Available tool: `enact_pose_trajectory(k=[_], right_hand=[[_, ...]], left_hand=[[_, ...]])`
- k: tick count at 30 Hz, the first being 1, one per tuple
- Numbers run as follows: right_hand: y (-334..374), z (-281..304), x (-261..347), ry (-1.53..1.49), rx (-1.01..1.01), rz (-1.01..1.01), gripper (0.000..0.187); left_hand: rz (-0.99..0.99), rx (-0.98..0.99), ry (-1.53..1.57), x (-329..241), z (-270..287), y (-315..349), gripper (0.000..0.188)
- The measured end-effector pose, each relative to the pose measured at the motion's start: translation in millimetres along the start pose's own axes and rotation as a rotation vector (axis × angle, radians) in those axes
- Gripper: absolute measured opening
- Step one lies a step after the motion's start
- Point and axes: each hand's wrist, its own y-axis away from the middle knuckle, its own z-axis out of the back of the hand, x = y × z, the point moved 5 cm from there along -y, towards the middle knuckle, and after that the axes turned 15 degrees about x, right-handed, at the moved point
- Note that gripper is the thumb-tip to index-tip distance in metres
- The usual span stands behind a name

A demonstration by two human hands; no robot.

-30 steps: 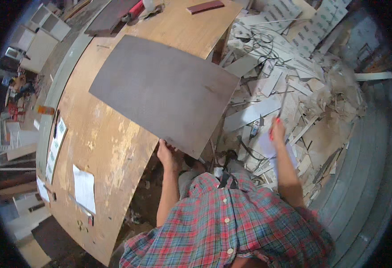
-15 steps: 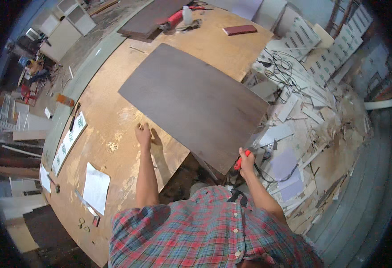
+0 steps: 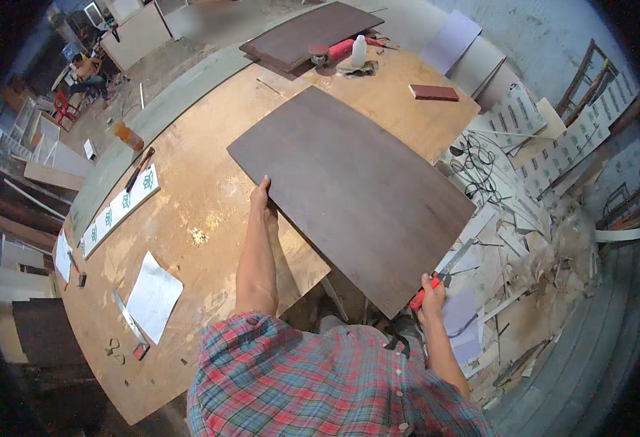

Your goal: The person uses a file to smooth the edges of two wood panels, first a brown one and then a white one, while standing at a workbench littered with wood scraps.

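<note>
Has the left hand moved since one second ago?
Yes. Judged against the bare table corner beside the brown board, the left hand has moved up and left in the picture, away from that corner, to the board's left edge.

Left hand [image 3: 260, 198]: 1.0 s ago at the brown panel's [image 3: 352, 200] edge near the table [image 3: 196, 167] corner, 0.5 s ago off it above the tabletop; now gripping that edge further toward the panel's left corner, thumb uppermost. Right hand [image 3: 432, 303], with the red-handled tool [image 3: 417, 299], has come back from over the scrap pile [image 3: 513, 251] to the panel's right-hand edge near its closest corner. View has swung, bringing a leaning lavender sheet [image 3: 451, 42] into frame.
</note>
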Motion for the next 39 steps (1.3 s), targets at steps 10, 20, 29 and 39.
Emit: enact_pose_trajectory(k=[10, 20, 29, 39], right_hand=[[-64.5, 108.1, 80.4, 0.158, 0.249, 0.063, 0.022], [-237.7, 167.8, 155.7, 0.516, 0.791, -0.049, 0.027], [-391.8, 80.9, 168.8, 0.811, 1.133, -0.161, 0.028], [-625.2, 41.0, 154.8, 1.027, 1.2, 0.037, 0.026]], left_hand=[[-0.25, -0.056, 0.065, 44.3, -81.3, 88.5, 0.036], [-0.513, -0.452, 0.167, 115.6, -173.6, 313.0, 0.044], [-0.602, -0.783, 0.283, 226.3, -216.2, 371.3, 0.035], [-0.269, -0.701, 0.531, 260.2, -280.8, 297.5, 0.057]])
